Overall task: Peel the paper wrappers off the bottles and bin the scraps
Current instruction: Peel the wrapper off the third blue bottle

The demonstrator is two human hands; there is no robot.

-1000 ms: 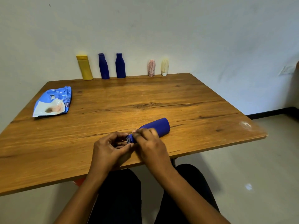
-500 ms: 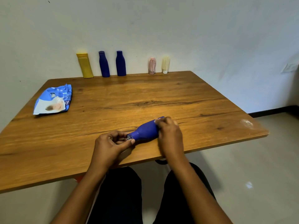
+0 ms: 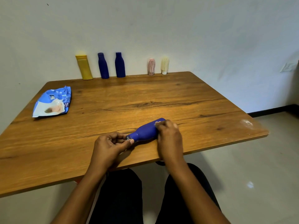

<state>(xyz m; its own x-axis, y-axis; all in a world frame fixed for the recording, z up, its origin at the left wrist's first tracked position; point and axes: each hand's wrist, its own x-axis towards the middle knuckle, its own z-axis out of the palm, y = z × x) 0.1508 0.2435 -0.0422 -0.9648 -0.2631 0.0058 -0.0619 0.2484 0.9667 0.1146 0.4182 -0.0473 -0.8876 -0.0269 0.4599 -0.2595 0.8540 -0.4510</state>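
Hands meet at the lower centre of the frame, where we have a blue bottle (image 3: 146, 131) lying on its side on the tabletop (image 3: 145, 94). It is near the front edge, with its neck pointing lower left and its base toward the upper right. Our left hand (image 3: 108, 146) is at the cap end, its fingers (image 3: 131, 141) curled, thumb and forefinger pinching the cap. Our right hand (image 3: 169, 136) covers the wider base end, its fingers (image 3: 160, 124) bent and clenched on the bottle's body. That hand is slightly blurred, so we cannot tell whether it pinches a wrapper edge.

Along the far edge, against the wall, five things stand upright in a row. From left to right they are a yellow bottle (image 3: 84, 67), a dark blue bottle (image 3: 103, 66), a second dark blue bottle (image 3: 120, 65), a small pink streaked bottle (image 3: 151, 67) and a small cream bottle (image 3: 164, 65). A blue and white packet (image 3: 51, 102) lies flat at the left of the frame, well apart from the hands. Our dark trousers (image 3: 123, 196) show below the front edge. A wall socket (image 3: 288, 67) sits at the right.
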